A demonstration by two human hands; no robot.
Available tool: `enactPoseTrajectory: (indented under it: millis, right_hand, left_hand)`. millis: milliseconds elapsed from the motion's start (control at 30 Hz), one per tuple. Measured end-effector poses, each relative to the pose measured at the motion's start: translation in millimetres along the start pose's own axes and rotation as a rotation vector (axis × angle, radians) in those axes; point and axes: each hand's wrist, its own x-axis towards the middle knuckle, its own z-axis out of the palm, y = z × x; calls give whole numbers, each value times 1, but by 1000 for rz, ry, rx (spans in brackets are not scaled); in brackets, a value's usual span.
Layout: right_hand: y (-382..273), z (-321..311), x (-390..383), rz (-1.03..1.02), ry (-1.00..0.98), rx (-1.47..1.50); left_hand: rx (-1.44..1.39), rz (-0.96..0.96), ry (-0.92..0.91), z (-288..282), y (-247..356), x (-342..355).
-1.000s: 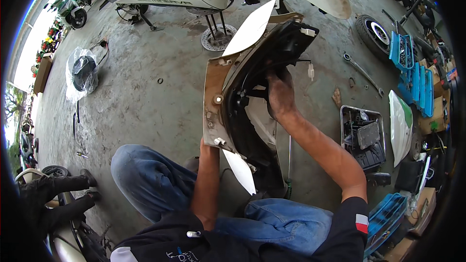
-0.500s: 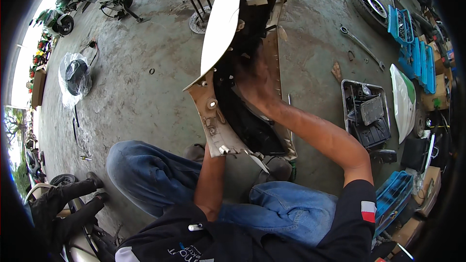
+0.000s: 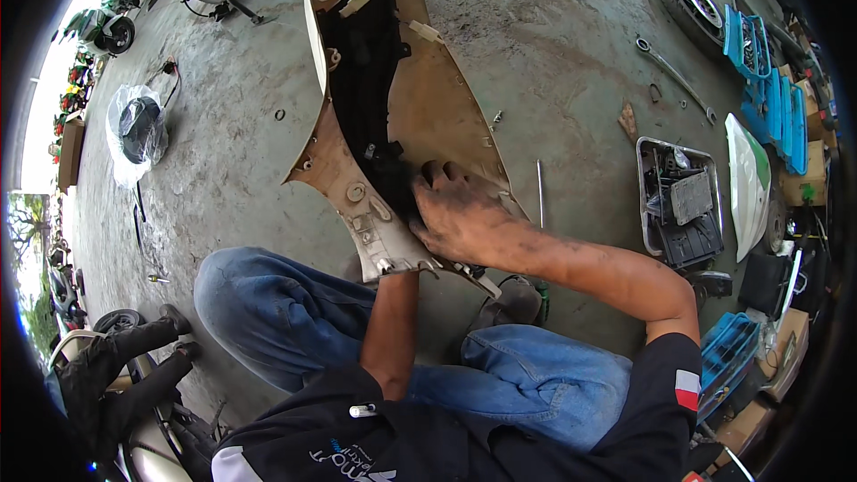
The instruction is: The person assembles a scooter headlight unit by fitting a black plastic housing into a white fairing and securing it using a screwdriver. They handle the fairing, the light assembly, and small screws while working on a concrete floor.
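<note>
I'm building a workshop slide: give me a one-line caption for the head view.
Right hand at the black inner part of a curved tan panel, a wrench lying on the floor.

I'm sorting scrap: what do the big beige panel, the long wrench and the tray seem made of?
Panel: probably moulded plastic, dull and grimy inside, judging by its thin edges and moulded-in bosses. Wrench: likely steel, smooth grey with slight sheen. Tray: perhaps metal; its rim shines, though the bottom is covered.
</note>
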Motion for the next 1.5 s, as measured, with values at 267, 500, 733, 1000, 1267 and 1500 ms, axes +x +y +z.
enactPoseTrajectory:
  millis: [267,500,733,1000,1267,1500]
  right_hand:
    - [25,36,3,-201,225,285]
    - [26,17,7,-171,225,972]
    - [102,29,10,-249,435,223]
    - [130,54,15,-473,-183,2284]
    - [116,41,6,-482,62,2230]
    - [118,33,-19,-243,393,1854]
  left_hand:
    - [35,-273,-159,53,10,-21]
    - [-9,-144,-142,96,41,5]
    - [220,-18,-159,178,86,29]
    - [794,136,-160,266,151,9]
    - [962,387,-282,290,164,-2]
    - [683,399,-140,294,139,1]
